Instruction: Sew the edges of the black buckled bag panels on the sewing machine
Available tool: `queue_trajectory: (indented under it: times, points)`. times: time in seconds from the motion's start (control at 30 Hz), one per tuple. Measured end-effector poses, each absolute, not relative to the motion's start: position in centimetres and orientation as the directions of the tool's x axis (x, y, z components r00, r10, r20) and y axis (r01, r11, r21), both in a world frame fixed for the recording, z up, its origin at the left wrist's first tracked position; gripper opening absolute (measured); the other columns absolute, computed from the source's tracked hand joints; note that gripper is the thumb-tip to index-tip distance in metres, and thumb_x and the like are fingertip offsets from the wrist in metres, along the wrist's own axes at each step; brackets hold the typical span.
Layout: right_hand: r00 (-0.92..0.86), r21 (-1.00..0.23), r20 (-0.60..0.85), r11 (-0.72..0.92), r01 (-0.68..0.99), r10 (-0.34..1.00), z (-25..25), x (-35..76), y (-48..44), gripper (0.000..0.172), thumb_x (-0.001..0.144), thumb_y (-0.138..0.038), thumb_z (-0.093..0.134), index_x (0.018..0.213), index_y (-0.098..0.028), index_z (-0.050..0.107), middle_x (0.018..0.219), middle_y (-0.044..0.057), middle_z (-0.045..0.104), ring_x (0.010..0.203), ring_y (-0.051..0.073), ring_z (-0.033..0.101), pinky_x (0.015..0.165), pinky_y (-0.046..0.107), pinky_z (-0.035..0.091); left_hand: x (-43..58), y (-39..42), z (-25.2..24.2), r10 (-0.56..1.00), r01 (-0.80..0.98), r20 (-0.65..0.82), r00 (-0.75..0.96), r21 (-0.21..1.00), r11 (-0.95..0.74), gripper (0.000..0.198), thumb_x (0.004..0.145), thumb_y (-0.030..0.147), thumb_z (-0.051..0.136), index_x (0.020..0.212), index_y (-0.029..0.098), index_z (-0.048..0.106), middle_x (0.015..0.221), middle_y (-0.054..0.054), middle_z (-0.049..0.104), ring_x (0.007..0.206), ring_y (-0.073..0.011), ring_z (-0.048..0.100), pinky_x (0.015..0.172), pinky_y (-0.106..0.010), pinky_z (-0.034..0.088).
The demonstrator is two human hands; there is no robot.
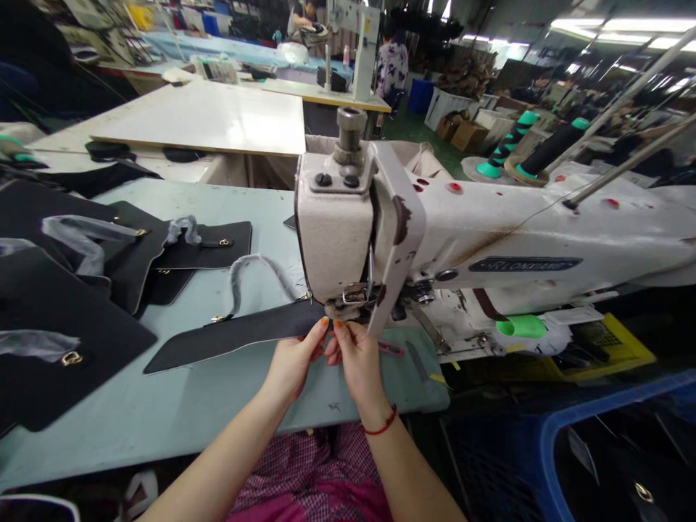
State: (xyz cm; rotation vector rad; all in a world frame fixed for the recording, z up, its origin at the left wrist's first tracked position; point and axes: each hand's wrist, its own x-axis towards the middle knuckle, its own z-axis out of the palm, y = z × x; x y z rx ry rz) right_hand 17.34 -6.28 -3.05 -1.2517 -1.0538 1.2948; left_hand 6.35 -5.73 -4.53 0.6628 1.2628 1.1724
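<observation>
My left forearm [228,453] and right forearm [405,471] reach forward and converge. My left hand [293,360] and right hand [357,362] sit side by side, thumbs and forefingers pinched closed, fingertips of one nearly touching the other's.

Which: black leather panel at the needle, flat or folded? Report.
Flat: the long black leather panel lies spread on the pale table.

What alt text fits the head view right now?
The left hand pinches the end of a black panel under the head of the white sewing machine, with the right hand close beside it. More black pieces with gold fittings lie on the pale table to the left.
</observation>
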Motion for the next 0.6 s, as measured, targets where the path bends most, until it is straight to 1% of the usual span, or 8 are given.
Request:
queue_trajectory:
  times: [0.13, 0.23, 0.3, 0.37, 0.47, 0.53, 0.6]
  points:
    - [0.09, -0.994, -0.112, -0.11, -0.027, 0.99, -2.9, 17.2, -6.2, 0.045, 0.091, -0.049, 0.052, 0.062, -0.016, 0.055, 0.05, -0.001, 0.055, 0.04, 0.008, 0.049, 0.042, 0.017, 0.038, 6.5, -5.3, -4.0, 0.925, -0.207, -0.349, -0.154, 0.926, 0.315, 0.051, 0.069, 0.053, 0.073, 0.048, 0.018, 0.042, 0.047, 0.006, 0.033, 0.047, -0.0074, 0.027, 0.044, -0.023, 0.021]
    - [0.116, -0.992, -0.122, -0.122, -0.013, 0.986, -2.9, 17.1, -6.1, 0.041, 0.09, -0.048, 0.053, 0.066, -0.015, 0.058, 0.047, -0.003, 0.054, 0.037, 0.007, 0.045, 0.04, 0.017, 0.035, 6.5, -5.1, -3.7, 0.919, -0.211, -0.363, -0.156, 0.921, 0.328, 0.049, 0.068, 0.05, 0.073, 0.048, 0.018, 0.042, 0.045, 0.006, 0.031, 0.045, -0.0071, 0.026, 0.043, -0.022, 0.021]
    - [0.119, -0.99, -0.142, -0.139, -0.03, 0.983, -2.8, 17.0, -6.1, 0.04, 0.09, -0.047, 0.054, 0.066, -0.015, 0.059, 0.045, -0.003, 0.052, 0.035, 0.006, 0.043, 0.039, 0.017, 0.034, 6.7, -5.0, -3.5, 0.925, -0.275, -0.366, -0.104, 0.904, 0.327, 0.044, 0.069, 0.047, 0.073, 0.051, 0.016, 0.047, 0.046, 0.006, 0.034, 0.045, -0.0063, 0.026, 0.043, -0.021, 0.022]
    - [0.122, -0.986, -0.161, -0.155, -0.06, 0.979, -2.6, 16.9, -6.1, 0.04, 0.088, -0.046, 0.055, 0.064, -0.015, 0.058, 0.043, -0.004, 0.05, 0.034, 0.006, 0.041, 0.037, 0.017, 0.032, 6.8, -4.9, -3.3, 0.914, -0.358, -0.404, -0.034, 0.859, 0.366, 0.041, 0.069, 0.047, 0.072, 0.053, 0.015, 0.051, 0.046, 0.006, 0.036, 0.044, -0.005, 0.025, 0.042, -0.019, 0.021]
    - [0.124, -0.981, -0.172, -0.158, -0.114, 0.977, -2.4, 16.8, -5.9, 0.04, 0.087, -0.046, 0.057, 0.061, -0.016, 0.056, 0.041, -0.005, 0.048, 0.033, 0.006, 0.039, 0.036, 0.016, 0.031, 7.0, -4.8, -3.1, 0.875, -0.473, -0.48, 0.069, 0.756, 0.452, 0.041, 0.067, 0.046, 0.073, 0.052, 0.014, 0.053, 0.042, 0.009, 0.028, 0.041, -0.0031, 0.018, 0.039, -0.017, 0.016]
    - [0.118, -0.976, -0.171, -0.152, -0.156, 0.978, -2.5, 16.8, -5.7, 0.041, 0.086, -0.047, 0.058, 0.06, -0.016, 0.056, 0.04, -0.005, 0.047, 0.033, 0.006, 0.038, 0.035, 0.017, 0.031, 7.1, -4.7, -2.9, 0.86, -0.536, -0.495, 0.126, 0.695, 0.479, 0.04, 0.068, 0.044, 0.073, 0.052, 0.014, 0.053, 0.041, 0.011, 0.024, 0.039, -0.0027, 0.014, 0.038, -0.017, 0.015]
    - [0.112, -0.971, -0.171, -0.148, -0.188, 0.979, -2.7, 16.7, -5.6, 0.042, 0.086, -0.048, 0.058, 0.059, -0.016, 0.056, 0.04, -0.005, 0.047, 0.032, 0.006, 0.038, 0.035, 0.017, 0.03, 7.0, -4.7, -2.8, 0.854, -0.584, -0.494, 0.163, 0.649, 0.487, 0.038, 0.068, 0.041, 0.073, 0.052, 0.014, 0.053, 0.04, 0.011, 0.024, 0.038, -0.0026, 0.014, 0.036, -0.017, 0.015]
